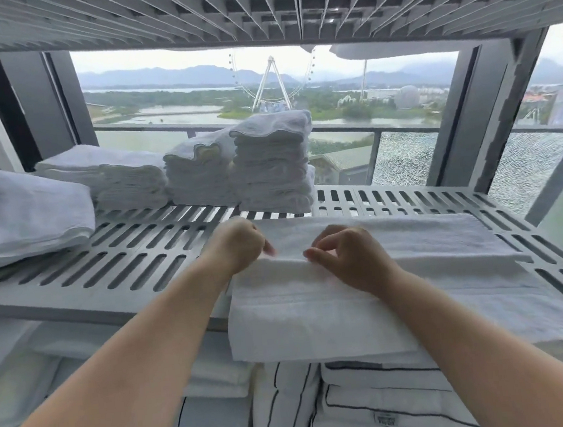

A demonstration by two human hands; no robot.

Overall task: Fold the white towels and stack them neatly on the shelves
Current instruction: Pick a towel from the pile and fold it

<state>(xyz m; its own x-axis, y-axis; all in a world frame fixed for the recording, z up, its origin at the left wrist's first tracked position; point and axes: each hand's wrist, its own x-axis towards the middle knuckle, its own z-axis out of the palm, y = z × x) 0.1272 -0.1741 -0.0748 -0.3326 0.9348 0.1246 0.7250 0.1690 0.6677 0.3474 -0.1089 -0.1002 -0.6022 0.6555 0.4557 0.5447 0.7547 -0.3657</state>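
A large white towel (398, 264) lies folded on the grey slotted shelf (112, 260), its front part hanging over the shelf's near edge. My left hand (238, 246) pinches the towel's top fold at its left end. My right hand (349, 258) pinches the same fold a little to the right, with the fingers curled. Behind, several stacks of folded white towels (272, 166) stand along the back of the shelf, and one thick folded towel (22, 217) lies at the far left.
Another slotted shelf (287, 2) hangs close overhead. Below the shelf's front edge sit folded white linens with black stripes (378, 407) and more white towels (214, 392). A window with a railing (385, 131) is behind the rack. Bare shelf surface shows at the right back (409, 197).
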